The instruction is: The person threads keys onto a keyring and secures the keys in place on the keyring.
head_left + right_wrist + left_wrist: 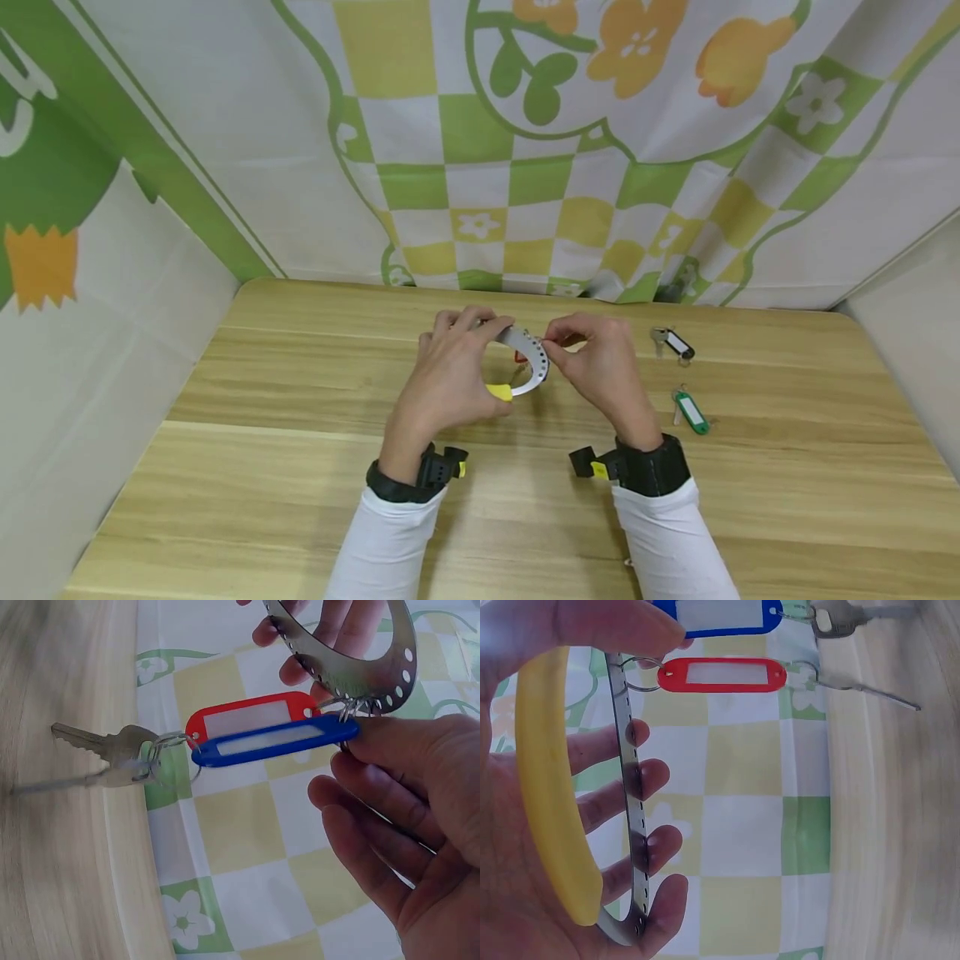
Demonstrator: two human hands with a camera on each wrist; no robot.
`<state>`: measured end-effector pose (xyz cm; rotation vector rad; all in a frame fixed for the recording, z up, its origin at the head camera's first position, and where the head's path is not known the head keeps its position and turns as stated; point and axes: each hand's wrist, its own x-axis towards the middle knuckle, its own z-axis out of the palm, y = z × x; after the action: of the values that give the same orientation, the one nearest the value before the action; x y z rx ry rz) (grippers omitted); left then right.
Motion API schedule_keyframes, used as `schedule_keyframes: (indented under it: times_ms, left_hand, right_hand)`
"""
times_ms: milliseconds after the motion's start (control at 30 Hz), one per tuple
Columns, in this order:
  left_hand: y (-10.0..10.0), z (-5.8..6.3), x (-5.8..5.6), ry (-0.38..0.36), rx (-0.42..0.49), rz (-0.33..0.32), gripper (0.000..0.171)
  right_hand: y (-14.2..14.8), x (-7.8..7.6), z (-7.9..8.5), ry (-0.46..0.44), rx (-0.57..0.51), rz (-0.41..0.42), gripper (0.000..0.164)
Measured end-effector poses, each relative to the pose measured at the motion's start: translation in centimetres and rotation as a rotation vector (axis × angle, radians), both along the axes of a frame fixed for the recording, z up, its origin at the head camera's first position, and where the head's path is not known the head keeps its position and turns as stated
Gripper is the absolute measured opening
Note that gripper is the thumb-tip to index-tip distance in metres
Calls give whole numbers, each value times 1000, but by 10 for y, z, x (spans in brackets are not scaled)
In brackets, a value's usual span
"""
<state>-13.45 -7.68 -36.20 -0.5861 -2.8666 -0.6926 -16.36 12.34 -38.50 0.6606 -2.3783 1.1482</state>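
Note:
My left hand holds a curved metal key holder with a yellow handle, fingers wrapped across its band of small holes. A red key tag hangs by a split ring from one hole, a key dangling at its far end. Beside it is a blue key tag, also with a key. My right hand pinches the blue tag's ring end between thumb and index finger, right at the holder's edge. Its other fingers are loosely bent. The fingertips partly hide that ring.
On the wooden table, a black key tag with a key lies right of my right hand. Nearer me is a green key tag with its key. A patterned cloth hangs along the back edge.

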Motion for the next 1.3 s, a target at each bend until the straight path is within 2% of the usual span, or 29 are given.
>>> schedule_keyframes:
  times_ms: [300, 467, 567, 667, 767, 867, 967, 1133, 1300]
  left_hand:
    - [0, -1, 0, 14, -1, -8, 88]
    - [1, -3, -1, 15, -10, -22, 89]
    - [3, -4, -2, 17, -19, -7, 90]
    - [4, -4, -2, 22, -12, 17, 92]
    - [6, -5, -2, 27, 5, 33, 93]
    - [6, -5, -3, 29, 17, 38, 95]
    - [5, -5, -3, 28, 24, 29, 94]
    - [1, -5, -2, 5, 35, -11, 90]
    - [-2, -4, -2, -36, 39, -50, 88]
  right_hand:
    - [0, 0, 0, -2, -31, 36, 3]
    - [2, 0, -1, -83, -37, 74, 10]
    - [2, -1, -1, -179, -43, 28, 5]
    - [1, -1, 0, -274, -73, -47, 7]
    - [-1, -2, 0, -302, -107, -105, 9]
    - [-3, -2, -1, -266, -122, -125, 9]
    - [-4, -1, -1, -186, -108, -107, 7]
    - [-2, 0, -1, -40, -63, -4, 5]
    - [0, 0, -3, 21, -41, 91, 11]
